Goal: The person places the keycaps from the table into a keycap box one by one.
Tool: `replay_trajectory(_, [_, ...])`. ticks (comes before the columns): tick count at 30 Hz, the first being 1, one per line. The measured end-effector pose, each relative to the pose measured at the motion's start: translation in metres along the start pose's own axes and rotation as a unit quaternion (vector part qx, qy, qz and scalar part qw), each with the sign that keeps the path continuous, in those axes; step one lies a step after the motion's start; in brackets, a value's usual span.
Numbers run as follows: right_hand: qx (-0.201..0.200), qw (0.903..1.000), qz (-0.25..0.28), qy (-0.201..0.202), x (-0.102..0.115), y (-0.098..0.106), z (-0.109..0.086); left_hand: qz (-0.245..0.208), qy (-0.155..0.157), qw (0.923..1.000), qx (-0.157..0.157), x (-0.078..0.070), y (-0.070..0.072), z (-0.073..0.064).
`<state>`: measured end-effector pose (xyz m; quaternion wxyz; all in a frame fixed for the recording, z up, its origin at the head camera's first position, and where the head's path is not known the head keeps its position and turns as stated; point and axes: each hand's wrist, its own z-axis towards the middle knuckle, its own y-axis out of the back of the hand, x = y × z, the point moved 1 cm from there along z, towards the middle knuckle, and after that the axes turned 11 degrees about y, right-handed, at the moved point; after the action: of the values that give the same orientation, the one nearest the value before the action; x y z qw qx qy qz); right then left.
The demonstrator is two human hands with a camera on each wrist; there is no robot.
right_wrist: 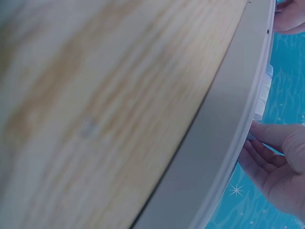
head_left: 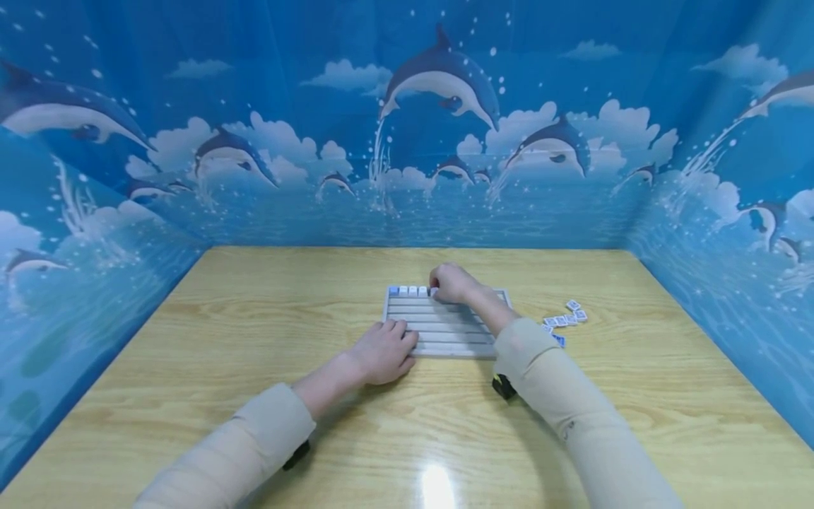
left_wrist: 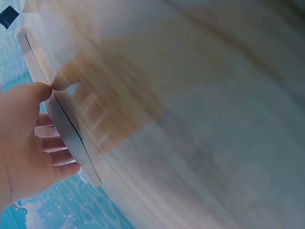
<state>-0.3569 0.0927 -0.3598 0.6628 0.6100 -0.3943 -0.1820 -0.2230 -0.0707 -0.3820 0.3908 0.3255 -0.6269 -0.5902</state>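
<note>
Slatted board (head_left: 439, 319), pale grey-white, lies flat mid-table, rows running left-right. Reading left to right:

Left hand (head_left: 384, 353) on its near-left corner: thumb against front wall, fingers over top. Narrow hold on the board edge, good enough as a steady.

Far-left row: one blue piece (head_left: 393, 290), then white pieces (head_left: 413, 290) alongside, standing side by side at the far edge.

Right hand (head_left: 453, 283) at that same row, just past those. Thumb and fingertips nearly together, looks like a pinch on a small white piece (head_left: 434, 291); mostly covered, can't tell if it's seated or free.

Right of the board, on the wood table (head_left: 286, 283): loose tiles (head_left: 561, 321) in a crooked line, marked faces up, too small to read. Blue one nearest the forearm, partly hidden.

Handling, my read: board light and stiff, likely to slide on the smooth top, so hold by a corner or side wall, off the slats. Pieces hard, light, probably slick; take by opposite sides, thumb and fingertip. Nothing looks fragile. Main risk: knocking neighbours.
</note>
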Motion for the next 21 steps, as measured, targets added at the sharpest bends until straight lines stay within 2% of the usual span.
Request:
replay_trajectory(6, [0.002, 0.9999, 0.006, -0.009, 0.0013, 0.0018, -0.0019, 0.001, -0.001, 1.0000, 0.003, 0.0002, 0.0007, -0.0004])
replay_trajectory(12, [0.002, 0.9997, -0.023, -0.009, 0.0005, 0.0021, -0.0017, 0.002, 0.003, 0.9999, 0.011, 0.0004, 0.0014, -0.0001])
replay_trajectory(21, [0.025, 0.9994, -0.020, -0.015, 0.0011, 0.0053, -0.0020, 0.005, 0.001, 0.9999, 0.016, 0.0000, 0.0030, -0.0003])
